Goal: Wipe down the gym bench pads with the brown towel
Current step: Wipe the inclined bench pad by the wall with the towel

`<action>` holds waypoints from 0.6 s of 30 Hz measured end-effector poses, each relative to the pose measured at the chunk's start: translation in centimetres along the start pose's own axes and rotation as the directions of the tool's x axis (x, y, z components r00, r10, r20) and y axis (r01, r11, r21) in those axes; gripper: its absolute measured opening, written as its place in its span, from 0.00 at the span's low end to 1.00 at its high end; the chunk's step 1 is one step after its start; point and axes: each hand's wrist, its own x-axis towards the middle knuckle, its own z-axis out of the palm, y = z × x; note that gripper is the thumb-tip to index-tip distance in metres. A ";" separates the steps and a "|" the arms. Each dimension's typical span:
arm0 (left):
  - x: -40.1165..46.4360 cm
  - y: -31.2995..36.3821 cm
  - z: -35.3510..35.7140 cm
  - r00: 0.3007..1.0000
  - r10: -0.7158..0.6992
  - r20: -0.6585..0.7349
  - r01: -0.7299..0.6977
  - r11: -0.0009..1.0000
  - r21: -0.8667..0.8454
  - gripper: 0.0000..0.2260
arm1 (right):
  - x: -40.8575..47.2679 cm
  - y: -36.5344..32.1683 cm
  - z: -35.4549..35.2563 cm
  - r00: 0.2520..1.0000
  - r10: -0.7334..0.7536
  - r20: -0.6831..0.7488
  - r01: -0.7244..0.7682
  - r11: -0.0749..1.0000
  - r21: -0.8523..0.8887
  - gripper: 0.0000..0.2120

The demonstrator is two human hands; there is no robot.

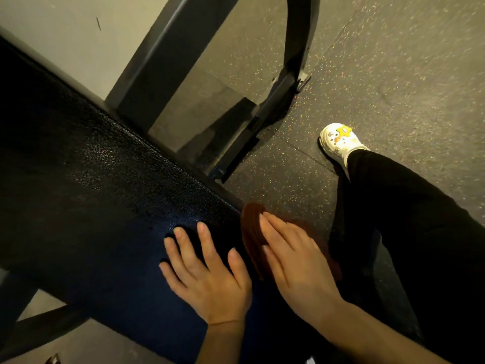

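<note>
- Looking down on the black textured gym bench pad (110,164); it runs diagonally through the view, and the brown towel (253,240) sits at its near edge.
- My right hand (294,256) lies flat on the towel, fingers straight and together. That grip is open: it presses the cloth, it doesn't pinch it.
- My left hand (207,271) is spread flat on the bare pad just beside the towel, fingers straight, holding nothing.
- The towel reads as soft and light, a limp cloth bunched in folds under the palm. I judge it will slide easily on that vinyl-looking surface and could ride up or slip out unless I keep pressure on it.
- Best hold, I'd say, is a broad palm press over the middle of the bunch, or curled fingers round its thick fold if it starts to wander.
- Relative to the grip: the towel is directly under the right palm and fingers, showing past the fingertips and on both sides of the hand.
- Part of it seems to hang over the pad's edge; I can't tell how much.
</note>
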 end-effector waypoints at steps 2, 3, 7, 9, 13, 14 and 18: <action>0.1 0.0 0.0 1.000 0.000 -0.020 0.001 1.000 0.013 0.25 | -0.1 0.0 -0.2 1.000 -0.014 0.011 0.014 1.000 0.000 0.23; 0.2 0.1 0.1 1.000 -0.001 -0.023 0.001 1.000 0.016 0.25 | -0.1 -0.1 -0.2 1.000 -0.021 0.014 0.021 1.000 -0.005 0.23; 0.1 0.4 -0.1 1.000 0.012 -0.011 -0.012 1.000 0.021 0.24 | -0.5 -0.2 -0.3 0.999 -0.044 0.029 0.046 0.995 -0.087 0.26; -0.1 0.3 -0.1 1.000 0.023 -0.009 -0.022 1.000 0.013 0.23 | -0.5 -0.1 -0.1 0.997 -0.079 0.013 0.080 0.989 -0.123 0.27; 0.0 0.1 -0.3 1.000 0.024 -0.016 -0.024 1.000 -0.012 0.22 | 0.1 -0.4 -0.2 0.965 -0.228 -0.129 0.207 0.966 -0.153 0.30; 0.1 0.2 -0.5 1.000 0.021 -0.013 -0.021 1.000 -0.023 0.21 | 0.6 -0.8 -0.3 0.946 -0.275 -0.174 0.251 0.957 -0.147 0.27; 0.4 -0.2 -1.7 1.000 -0.009 0.006 0.010 0.980 -0.199 0.20 | 1.9 -3.0 0.2 0.836 -0.504 -0.217 0.487 0.864 -0.128 0.16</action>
